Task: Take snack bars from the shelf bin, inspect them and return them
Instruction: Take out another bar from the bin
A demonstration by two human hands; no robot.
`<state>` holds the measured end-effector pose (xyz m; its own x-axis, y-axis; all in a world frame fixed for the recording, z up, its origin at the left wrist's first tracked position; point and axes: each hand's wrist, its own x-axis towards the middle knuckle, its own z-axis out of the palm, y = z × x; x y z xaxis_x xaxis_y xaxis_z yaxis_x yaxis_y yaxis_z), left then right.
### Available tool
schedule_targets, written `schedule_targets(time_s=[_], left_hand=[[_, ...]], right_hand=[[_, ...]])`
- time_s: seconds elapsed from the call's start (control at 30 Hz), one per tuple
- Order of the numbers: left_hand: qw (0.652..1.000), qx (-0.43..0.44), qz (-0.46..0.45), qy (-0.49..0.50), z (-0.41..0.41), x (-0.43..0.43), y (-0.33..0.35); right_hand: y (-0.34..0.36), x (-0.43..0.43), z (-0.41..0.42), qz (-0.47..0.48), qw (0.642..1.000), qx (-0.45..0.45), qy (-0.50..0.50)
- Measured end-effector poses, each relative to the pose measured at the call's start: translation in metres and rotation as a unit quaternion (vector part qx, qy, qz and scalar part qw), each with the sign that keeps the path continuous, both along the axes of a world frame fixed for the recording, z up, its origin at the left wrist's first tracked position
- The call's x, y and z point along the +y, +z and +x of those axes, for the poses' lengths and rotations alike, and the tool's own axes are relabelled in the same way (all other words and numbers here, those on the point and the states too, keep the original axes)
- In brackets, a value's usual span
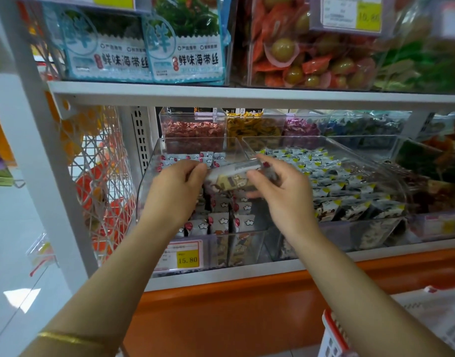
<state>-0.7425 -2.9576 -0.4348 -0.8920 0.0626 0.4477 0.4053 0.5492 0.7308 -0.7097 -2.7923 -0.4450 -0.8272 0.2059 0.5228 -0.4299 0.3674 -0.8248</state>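
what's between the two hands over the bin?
A wrapped snack bar, its ends pinched by the left hand and right hand, above the clear shelf bin. Head view shows it.

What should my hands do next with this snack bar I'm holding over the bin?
Probably turn the snack bar over to check its other side. The left hand and right hand pinch its ends, holding it above the clear bin, so it looks mid-inspection, not yet lowered back.
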Motion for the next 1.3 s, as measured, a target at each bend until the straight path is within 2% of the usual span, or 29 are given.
schedule_targets(time_s=[0.07,0.13,0.23,0.33,0.53,0.63,0.77,0.97,1.07,1.2,1.23,1.3], left_hand=[[0.995,0.005,-0.095,0.007,-0.020,0.003,-0.002],[0.977,-0.012,-0.213,-0.020,-0.045,0.008,-0.004],[0.918,-0.066,-0.388,-0.056,-0.072,0.020,-0.010],[0.877,-0.095,-0.467,-0.060,-0.083,0.025,-0.018],[0.899,-0.059,-0.431,-0.051,-0.071,0.017,-0.024],[0.899,-0.048,-0.433,-0.047,-0.060,0.013,-0.025],[0.893,-0.050,-0.444,-0.051,-0.054,0.013,-0.025],[0.906,-0.070,-0.414,-0.058,-0.049,0.011,-0.020],[0.905,-0.080,-0.412,-0.066,-0.046,0.010,-0.017],[0.912,-0.087,-0.393,-0.077,-0.045,0.007,-0.015],[0.912,-0.089,-0.392,-0.077,-0.045,0.006,-0.015],[0.913,-0.091,-0.391,-0.074,-0.047,0.002,-0.015]], right_hand=[[0.005,0.010,-0.007,-0.007,0.999,0.007,-0.054],[0.008,0.018,-0.016,-0.013,0.996,0.006,-0.091],[0.012,0.025,-0.032,-0.010,0.993,0.009,-0.115],[0.017,0.025,-0.049,0.046,0.991,0.033,-0.124],[0.024,0.012,-0.088,0.174,0.984,0.005,-0.037],[0.029,0.005,-0.104,0.237,0.971,-0.012,0.012],[0.028,-0.005,-0.121,0.321,0.947,-0.018,0.019],[0.028,-0.019,-0.138,0.427,0.903,-0.038,0.033],[0.023,-0.025,-0.138,0.453,0.890,-0.046,0.030],[0.015,-0.029,-0.142,0.527,0.835,-0.128,0.090],[0.015,-0.028,-0.145,0.517,0.839,-0.146,0.086],[0.020,-0.026,-0.151,0.460,0.871,-0.160,0.068]])
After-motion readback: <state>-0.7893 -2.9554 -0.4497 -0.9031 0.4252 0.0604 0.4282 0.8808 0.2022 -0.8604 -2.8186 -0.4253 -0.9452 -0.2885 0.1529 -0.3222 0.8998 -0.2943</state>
